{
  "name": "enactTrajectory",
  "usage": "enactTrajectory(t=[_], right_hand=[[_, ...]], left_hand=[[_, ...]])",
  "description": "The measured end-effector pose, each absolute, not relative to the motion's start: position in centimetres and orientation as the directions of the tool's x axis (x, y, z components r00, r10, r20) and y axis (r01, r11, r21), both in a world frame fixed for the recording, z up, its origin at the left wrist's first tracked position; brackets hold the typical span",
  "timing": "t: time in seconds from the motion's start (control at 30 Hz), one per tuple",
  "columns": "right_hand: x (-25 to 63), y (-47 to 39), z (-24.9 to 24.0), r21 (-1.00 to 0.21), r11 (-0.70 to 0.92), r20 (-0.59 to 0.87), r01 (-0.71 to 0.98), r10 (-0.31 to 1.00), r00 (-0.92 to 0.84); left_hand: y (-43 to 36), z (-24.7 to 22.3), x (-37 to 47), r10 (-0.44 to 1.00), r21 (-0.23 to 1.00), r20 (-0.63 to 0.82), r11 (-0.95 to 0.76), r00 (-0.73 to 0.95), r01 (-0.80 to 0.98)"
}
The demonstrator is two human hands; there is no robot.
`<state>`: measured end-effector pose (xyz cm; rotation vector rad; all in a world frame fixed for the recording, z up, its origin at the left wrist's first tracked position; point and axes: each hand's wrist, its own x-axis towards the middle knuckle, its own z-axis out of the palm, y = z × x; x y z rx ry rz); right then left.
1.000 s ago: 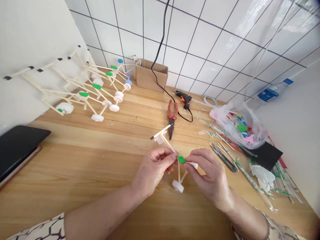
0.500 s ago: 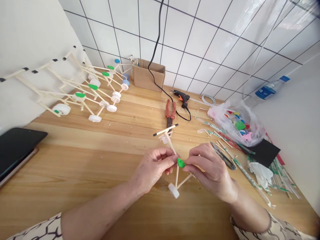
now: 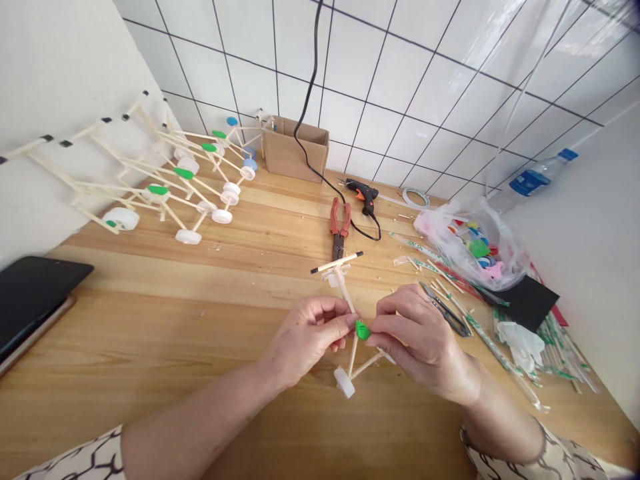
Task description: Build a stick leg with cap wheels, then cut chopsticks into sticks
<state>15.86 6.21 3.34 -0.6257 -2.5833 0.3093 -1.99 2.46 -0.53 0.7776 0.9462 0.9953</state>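
Note:
A small tricycle model of pale sticks [image 3: 345, 288] is between my hands, with a black-tipped handlebar [image 3: 337, 262] at its far end and a white wheel [image 3: 345, 382] at the near left. My left hand [image 3: 310, 340] pinches the model's frame beside a green piece [image 3: 362, 330]. From the other side, the fingertips of my right hand [image 3: 425, 340] are closed on that green piece, which sits over the sticks. Part of another wheel shows beneath my right hand.
Similar stick models [image 3: 190, 180] stand at the left. Beyond the handlebar lie red-handled pliers [image 3: 340, 223] and a glue gun [image 3: 363, 193]. A cardboard box [image 3: 295, 150], a bag of caps [image 3: 475, 247], snips [image 3: 445, 310], straws and a phone [image 3: 40, 293] surround the work.
The model has tilted slightly, its handlebar shifting a little right and its near wheel a little left. Both hands keep their grips. The view has shifted slightly.

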Motion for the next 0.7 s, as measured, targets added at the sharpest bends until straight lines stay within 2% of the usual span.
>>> enactTrajectory(t=[0.17, 0.43, 0.7], right_hand=[[16.03, 6.06, 3.47, -0.339, 0.868, 0.4, 0.364, 0.483, -0.779], [15.93, 6.08, 3.15, -0.209, 0.907, 0.402, 0.365, 0.42, -0.814], [15.73, 5.82, 3.55, -0.192, 0.91, 0.396, 0.369, 0.415, -0.819]], left_hand=[[2.45, -0.55, -1.94, 0.928, 0.866, -0.29, 0.358, 0.234, -0.348], [2.42, -0.9, -1.93, 0.929, 0.883, -0.263, 0.34, 0.259, -0.322], [2.28, -0.96, -1.82, 0.926, 0.885, -0.265, 0.344, 0.268, -0.314]])
